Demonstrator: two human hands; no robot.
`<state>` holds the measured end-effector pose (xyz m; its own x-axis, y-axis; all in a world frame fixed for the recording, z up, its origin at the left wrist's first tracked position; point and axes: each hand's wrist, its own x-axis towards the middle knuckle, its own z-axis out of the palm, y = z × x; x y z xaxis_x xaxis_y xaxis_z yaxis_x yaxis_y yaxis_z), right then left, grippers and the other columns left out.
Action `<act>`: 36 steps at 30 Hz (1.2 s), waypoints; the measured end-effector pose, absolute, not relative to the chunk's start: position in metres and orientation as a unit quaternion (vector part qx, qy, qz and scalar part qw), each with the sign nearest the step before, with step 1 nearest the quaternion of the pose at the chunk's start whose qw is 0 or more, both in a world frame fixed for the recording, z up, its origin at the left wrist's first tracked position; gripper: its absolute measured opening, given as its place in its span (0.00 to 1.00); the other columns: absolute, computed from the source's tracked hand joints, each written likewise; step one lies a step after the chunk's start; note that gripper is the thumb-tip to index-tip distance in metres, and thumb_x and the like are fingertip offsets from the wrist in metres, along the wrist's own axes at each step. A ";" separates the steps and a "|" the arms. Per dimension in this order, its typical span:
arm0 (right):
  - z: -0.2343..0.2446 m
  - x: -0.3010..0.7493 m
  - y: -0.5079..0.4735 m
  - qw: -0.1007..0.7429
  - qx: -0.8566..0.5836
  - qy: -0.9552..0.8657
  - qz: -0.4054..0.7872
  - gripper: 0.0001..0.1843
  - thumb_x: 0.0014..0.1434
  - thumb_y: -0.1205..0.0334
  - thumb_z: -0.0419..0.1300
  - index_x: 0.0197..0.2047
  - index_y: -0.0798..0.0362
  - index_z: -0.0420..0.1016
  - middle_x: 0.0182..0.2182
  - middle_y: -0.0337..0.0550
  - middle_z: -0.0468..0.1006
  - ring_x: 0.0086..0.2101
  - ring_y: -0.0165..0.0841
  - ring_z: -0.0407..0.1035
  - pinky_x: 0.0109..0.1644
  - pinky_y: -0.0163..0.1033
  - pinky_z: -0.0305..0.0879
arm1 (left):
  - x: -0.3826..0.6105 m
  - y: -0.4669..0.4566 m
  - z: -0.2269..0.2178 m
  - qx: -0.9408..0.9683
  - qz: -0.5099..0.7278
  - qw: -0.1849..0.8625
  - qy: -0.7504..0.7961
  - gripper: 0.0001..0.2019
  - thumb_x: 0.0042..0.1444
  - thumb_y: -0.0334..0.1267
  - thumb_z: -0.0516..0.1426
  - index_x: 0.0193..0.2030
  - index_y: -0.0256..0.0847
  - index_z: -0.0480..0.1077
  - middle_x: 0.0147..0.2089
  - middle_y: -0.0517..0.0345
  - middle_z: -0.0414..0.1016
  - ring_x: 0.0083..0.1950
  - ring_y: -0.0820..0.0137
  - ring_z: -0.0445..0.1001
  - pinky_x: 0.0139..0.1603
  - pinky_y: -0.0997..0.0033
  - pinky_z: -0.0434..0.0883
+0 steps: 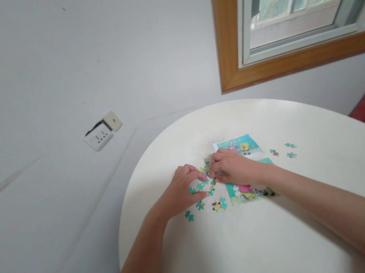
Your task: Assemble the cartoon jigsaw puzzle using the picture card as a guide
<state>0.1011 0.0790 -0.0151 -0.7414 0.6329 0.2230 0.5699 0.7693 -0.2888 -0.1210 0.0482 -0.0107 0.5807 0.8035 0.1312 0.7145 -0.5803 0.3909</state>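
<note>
My left hand (pixel 185 186) rests at the left of a loose pile of small jigsaw puzzle pieces (pixel 201 185), its thumb and index finger apart around several of them. Over the right side of the pile, my right hand (pixel 230 165) has its fingers bent down and its fingertips close together at a puzzle piece (pixel 213 183); the fingers partly hide it. Beneath my right wrist lies a partly assembled puzzle (pixel 239 197) with teal, pink and yellow cartoon parts. Behind it is a teal picture sheet (pixel 253 146) with a yellow cartoon figure, partly covered by my right hand.
Single pieces (pixel 189 216) and a small joined cluster (pixel 219 204) lie nearer me on the round white table (pixel 255 245). A few more pieces (pixel 291 155) sit to the right. A wall with a socket (pixel 99 136) and a wood-framed window (pixel 234 80) stand beyond.
</note>
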 end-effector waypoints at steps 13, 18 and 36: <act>-0.014 0.094 0.073 0.160 -0.343 -0.921 0.097 0.08 0.55 0.65 0.59 0.39 0.52 0.78 0.39 0.47 0.71 0.44 0.37 0.60 0.48 0.41 0.53 | -0.119 0.044 -0.008 0.880 0.117 0.184 0.421 0.12 0.47 0.36 0.63 0.40 0.48 0.74 0.45 0.57 0.63 0.50 0.64 0.64 0.55 0.62 0.62; -0.018 0.093 0.073 0.169 -0.331 -0.923 0.104 0.08 0.56 0.65 0.59 0.39 0.52 0.78 0.39 0.47 0.71 0.44 0.37 0.59 0.49 0.41 0.53 | -0.124 0.044 -0.004 0.881 0.118 0.177 0.423 0.12 0.48 0.30 0.58 0.39 0.48 0.75 0.43 0.57 0.65 0.49 0.65 0.64 0.54 0.64 0.63; -0.017 0.097 0.075 0.202 -0.323 -0.915 0.133 0.04 0.50 0.65 0.65 0.33 0.53 0.77 0.36 0.44 0.72 0.42 0.36 0.61 0.48 0.40 0.53 | -0.109 0.049 -0.015 0.886 0.162 0.135 0.414 0.07 0.55 0.34 0.57 0.40 0.44 0.73 0.41 0.55 0.67 0.47 0.65 0.65 0.53 0.63 0.62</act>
<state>0.0972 0.0746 -0.0173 -0.7090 0.6457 0.2837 0.5378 0.7552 -0.3748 -0.1093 0.0491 -0.0153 0.6049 0.7767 0.1755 0.6888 -0.6210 0.3741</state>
